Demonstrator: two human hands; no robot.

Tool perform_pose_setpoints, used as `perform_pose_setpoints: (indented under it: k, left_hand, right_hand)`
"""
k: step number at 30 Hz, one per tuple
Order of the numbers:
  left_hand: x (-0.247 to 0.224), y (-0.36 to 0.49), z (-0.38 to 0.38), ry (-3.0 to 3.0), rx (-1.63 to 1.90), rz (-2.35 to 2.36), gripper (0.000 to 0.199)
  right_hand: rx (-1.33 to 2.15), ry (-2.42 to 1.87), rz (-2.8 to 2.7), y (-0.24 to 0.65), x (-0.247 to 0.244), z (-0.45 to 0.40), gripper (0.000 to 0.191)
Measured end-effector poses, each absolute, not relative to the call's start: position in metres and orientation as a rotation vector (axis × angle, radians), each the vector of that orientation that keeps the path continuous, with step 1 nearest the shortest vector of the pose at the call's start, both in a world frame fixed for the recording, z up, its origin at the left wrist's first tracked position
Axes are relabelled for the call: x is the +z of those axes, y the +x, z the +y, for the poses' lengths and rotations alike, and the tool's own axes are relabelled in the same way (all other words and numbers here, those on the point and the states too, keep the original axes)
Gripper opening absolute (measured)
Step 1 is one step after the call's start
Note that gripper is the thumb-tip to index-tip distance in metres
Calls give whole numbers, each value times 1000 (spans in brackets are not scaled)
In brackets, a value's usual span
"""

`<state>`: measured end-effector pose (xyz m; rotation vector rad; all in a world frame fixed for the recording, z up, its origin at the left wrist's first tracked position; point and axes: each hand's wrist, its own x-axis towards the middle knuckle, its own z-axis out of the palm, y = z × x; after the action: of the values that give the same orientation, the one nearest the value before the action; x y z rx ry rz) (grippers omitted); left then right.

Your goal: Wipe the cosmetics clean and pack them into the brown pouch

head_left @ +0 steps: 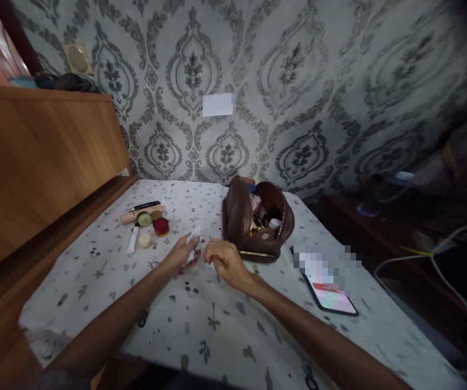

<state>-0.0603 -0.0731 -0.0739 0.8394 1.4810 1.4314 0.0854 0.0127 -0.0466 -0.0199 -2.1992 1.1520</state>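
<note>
Over the middle of the patterned cloth, my left hand (pixel 182 253) is closed around a small white item (pixel 195 234), perhaps a tissue or a tube; its kind is unclear. My right hand (pixel 225 262) is curled into a fist just to the right of it, and its fingers hide whatever they may hold. Behind my right hand stands an open brown makeup bag (pixel 237 216) with mixed small items inside. Left of my left hand lie a red-lidded jar (pixel 161 227), a small cream-coloured pot (pixel 145 240), a white tube (pixel 133 239) and a greenish round container (pixel 144 219).
A beige tube (pixel 129 218) and a black pencil-like stick (pixel 146 206) lie behind the pots. To the right is a lit phone (pixel 331 298). A wooden cabinet (pixel 46 141) borders the left, patterned wallpaper (pixel 225 146) the back. A white cable (pixel 404 260) hangs at the right.
</note>
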Motion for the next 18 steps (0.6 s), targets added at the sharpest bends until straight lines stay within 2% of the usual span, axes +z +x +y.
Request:
perform_pose_setpoints:
  k: [2,4,12,18]
  left_hand:
    - [-71,-68,-74,859,1494,1508,53]
    - [-68,-76,-76,872,1546,1538,52]
    - [-57,-119,-82,944,1717,1780,47]
    - [-42,-169,-100,1005,1875,2268,32]
  right_hand:
    - [1542,-325,-1958,67,-70,4,14]
    - [1648,-460,-1852,50,-87,-3,13]
    - [1728,-570,-1806,35,-113,-22,16]
    - [1729,-567,-1858,39,-113,-21,21]
